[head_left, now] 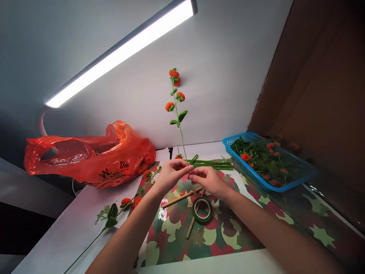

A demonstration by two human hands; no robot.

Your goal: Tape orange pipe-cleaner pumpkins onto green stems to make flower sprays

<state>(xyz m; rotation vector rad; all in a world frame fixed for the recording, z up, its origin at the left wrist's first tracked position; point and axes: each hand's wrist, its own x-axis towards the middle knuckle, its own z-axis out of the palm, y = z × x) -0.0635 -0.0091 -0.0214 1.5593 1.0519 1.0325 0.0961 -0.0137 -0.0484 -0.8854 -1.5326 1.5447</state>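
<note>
An artificial flower stem (175, 108) with fuzzy orange heads and green leaves stands nearly upright, leaning slightly left. Near its lower end, my left hand (172, 174) is closed, pinching the thin green stalk between thumb and fingers. Just beside and below, my right hand (209, 180) is also closed, with thumb and fingertips pinched at the stalk's bottom end. Under my hands a roll of dark green tape (202, 210) lies over wooden sticks (178, 199) on the patterned mat (171, 251). Green wire stems (216, 164) lie in a bundle behind my hands.
An orange-red plastic bag (94, 160) sits at the left under a lit lamp bar (125, 53). Another flower stem (105, 227) lies left of my left arm. At the right, a blue basket (256, 183) holds several orange heads and greenery, close to a brown panel (322, 87).
</note>
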